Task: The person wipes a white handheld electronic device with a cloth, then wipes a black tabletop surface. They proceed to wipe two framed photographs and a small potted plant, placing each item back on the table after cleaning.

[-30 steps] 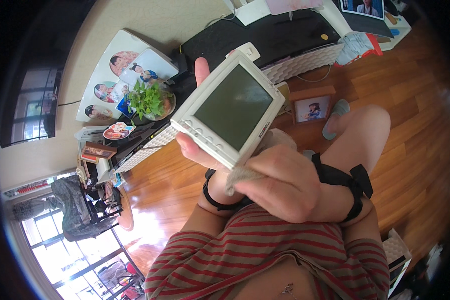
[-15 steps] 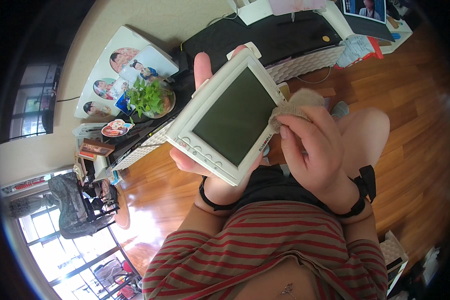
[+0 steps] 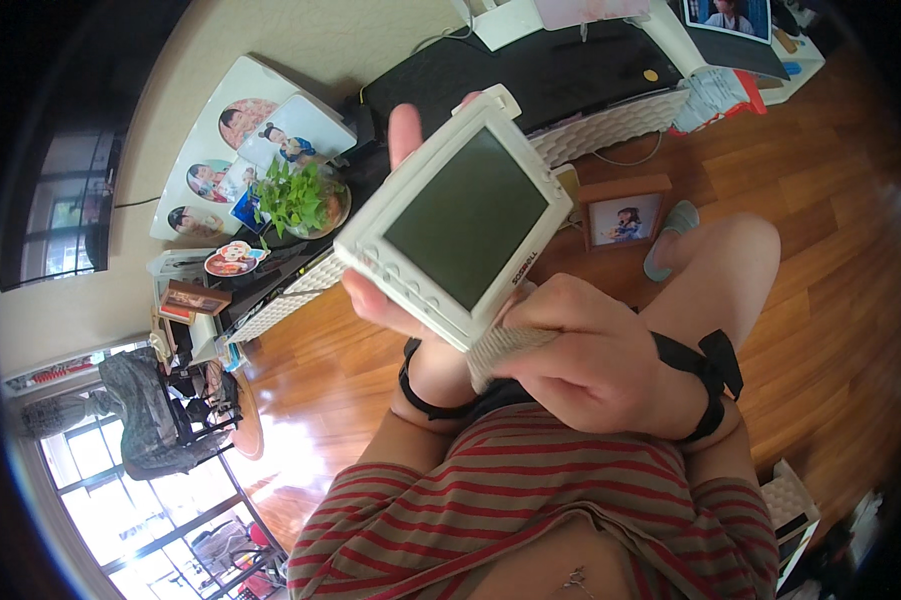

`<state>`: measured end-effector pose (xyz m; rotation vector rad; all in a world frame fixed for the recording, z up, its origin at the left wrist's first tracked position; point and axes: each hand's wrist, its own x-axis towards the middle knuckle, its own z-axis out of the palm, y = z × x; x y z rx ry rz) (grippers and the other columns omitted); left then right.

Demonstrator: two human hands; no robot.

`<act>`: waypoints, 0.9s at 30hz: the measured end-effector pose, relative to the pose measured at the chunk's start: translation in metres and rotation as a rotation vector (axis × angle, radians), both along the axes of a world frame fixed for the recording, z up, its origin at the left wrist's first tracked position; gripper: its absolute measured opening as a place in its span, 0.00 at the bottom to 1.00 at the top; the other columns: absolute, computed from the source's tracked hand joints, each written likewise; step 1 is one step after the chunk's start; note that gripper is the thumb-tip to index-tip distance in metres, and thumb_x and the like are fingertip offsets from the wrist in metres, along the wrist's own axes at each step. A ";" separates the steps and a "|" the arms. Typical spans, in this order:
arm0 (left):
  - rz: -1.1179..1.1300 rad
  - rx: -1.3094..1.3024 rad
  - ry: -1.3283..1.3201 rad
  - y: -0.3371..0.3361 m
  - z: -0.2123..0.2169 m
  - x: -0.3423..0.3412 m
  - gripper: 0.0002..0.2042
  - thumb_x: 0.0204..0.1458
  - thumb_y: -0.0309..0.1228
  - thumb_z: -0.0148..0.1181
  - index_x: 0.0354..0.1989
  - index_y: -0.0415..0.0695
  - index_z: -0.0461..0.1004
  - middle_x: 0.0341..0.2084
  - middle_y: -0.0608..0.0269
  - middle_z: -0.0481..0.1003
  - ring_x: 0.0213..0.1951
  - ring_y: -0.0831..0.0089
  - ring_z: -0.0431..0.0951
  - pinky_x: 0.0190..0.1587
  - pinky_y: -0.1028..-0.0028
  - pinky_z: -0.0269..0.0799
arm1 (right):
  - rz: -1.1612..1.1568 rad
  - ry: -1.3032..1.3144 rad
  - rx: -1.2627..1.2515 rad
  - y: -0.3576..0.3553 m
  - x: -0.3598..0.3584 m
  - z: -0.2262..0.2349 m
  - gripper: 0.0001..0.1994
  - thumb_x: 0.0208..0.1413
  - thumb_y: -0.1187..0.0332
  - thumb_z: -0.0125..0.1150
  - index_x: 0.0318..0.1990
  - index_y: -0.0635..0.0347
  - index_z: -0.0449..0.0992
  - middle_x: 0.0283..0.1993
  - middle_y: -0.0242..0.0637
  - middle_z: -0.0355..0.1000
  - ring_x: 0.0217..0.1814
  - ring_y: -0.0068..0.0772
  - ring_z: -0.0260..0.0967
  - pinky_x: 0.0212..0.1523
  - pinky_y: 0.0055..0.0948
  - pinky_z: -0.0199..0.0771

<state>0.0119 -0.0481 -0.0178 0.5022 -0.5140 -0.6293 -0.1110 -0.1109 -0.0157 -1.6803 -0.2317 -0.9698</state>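
A small white monitor point(image 3: 463, 221) with a dark screen and a row of buttons is tilted in front of me. My left hand point(image 3: 378, 304) grips it from behind, its fingers wrapped round the casing and partly hidden. At the monitor's lower corner, a beige-grey cloth point(image 3: 505, 356) is pinched in my right hand point(image 3: 592, 352). The cloth touches or lies right against the casing's edge there. Part of the cloth is hidden by the fingers.
Beyond the monitor stands a long black-topped cabinet point(image 3: 530, 75) with a plant point(image 3: 298, 196) in a glass bowl and photo boards point(image 3: 225, 150). A framed photo point(image 3: 622, 219) stands on the wooden floor point(image 3: 750, 330), near my slippered foot point(image 3: 678, 225).
My right hand has moved the cloth down and left, from the monitor's right edge to its lower corner. The framed photo on the floor now shows. My left hand keeps its hold.
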 end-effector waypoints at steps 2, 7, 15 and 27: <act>0.033 0.095 0.050 -0.002 0.001 0.001 0.57 0.43 0.73 0.49 0.73 0.43 0.39 0.68 0.42 0.51 0.66 0.51 0.59 0.65 0.57 0.61 | 0.310 0.065 0.290 -0.008 -0.006 -0.005 0.10 0.49 0.81 0.54 0.39 0.65 0.76 0.44 0.47 0.73 0.41 0.38 0.72 0.42 0.33 0.73; 0.063 0.088 0.106 -0.005 0.001 0.005 0.56 0.45 0.73 0.46 0.72 0.41 0.42 0.66 0.46 0.58 0.65 0.53 0.61 0.66 0.56 0.57 | 0.872 -0.158 1.324 -0.017 0.004 -0.013 0.19 0.47 0.86 0.44 0.47 0.62 0.69 0.48 0.48 0.71 0.51 0.38 0.70 0.53 0.36 0.71; 0.132 0.026 0.244 0.002 0.002 0.010 0.52 0.46 0.72 0.46 0.70 0.41 0.49 0.67 0.30 0.48 0.69 0.42 0.48 0.71 0.50 0.37 | -0.059 0.379 1.199 -0.058 -0.040 -0.025 0.26 0.65 0.58 0.47 0.66 0.58 0.55 0.59 0.40 0.64 0.58 0.35 0.67 0.56 0.39 0.71; -0.095 0.102 0.281 0.003 0.002 0.004 0.49 0.49 0.70 0.45 0.71 0.45 0.50 0.64 0.54 0.61 0.63 0.58 0.63 0.66 0.58 0.56 | 0.103 0.187 0.163 -0.020 -0.024 -0.023 0.29 0.46 0.64 0.69 0.55 0.64 0.68 0.58 0.50 0.65 0.66 0.54 0.60 0.68 0.53 0.50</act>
